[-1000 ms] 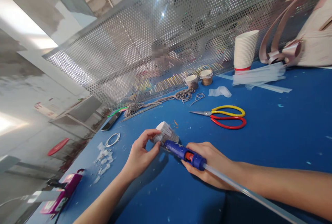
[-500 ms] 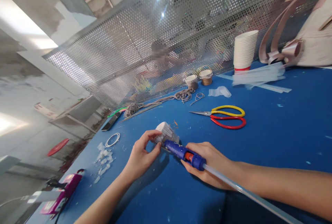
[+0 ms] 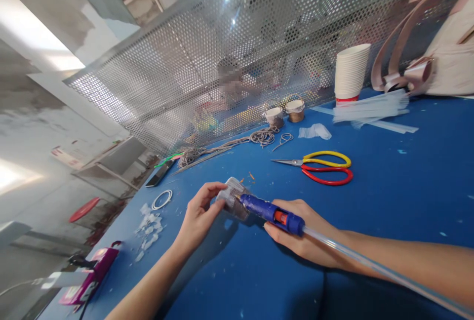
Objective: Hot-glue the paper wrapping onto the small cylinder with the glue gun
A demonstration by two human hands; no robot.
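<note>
**Glue gun nozzle at a small paper cup held on its side**

The small cup (image 3: 232,196) lies tipped on the blue counter (image 3: 388,201), partly wrapped in pale cord, its rim turned toward the person. It looks light and thin-walled, so it would likely crush or roll under a hard squeeze; a light pinch at the rim and base seems the safest hold. The left hand (image 3: 198,219) does about that, thumb and fingertips pressed together on the cup's near end, steadying it against the counter.

The right hand (image 3: 299,233) is closed around the body of the blue glue gun (image 3: 272,214), whose nozzle meets the cup's side. A clear glue stick (image 3: 370,265) trails out of the gun's back along the forearm. The gun looks rigid and easy to hold by its body; its tip is presumably hot.

Further off lie scissors (image 3: 318,166) with yellow and red handles, coils of cord (image 3: 262,136), two more small cups (image 3: 285,112), a stack of paper cups (image 3: 350,70) and a white ring (image 3: 162,199). A perforated metal screen (image 3: 222,53) backs the counter.
</note>
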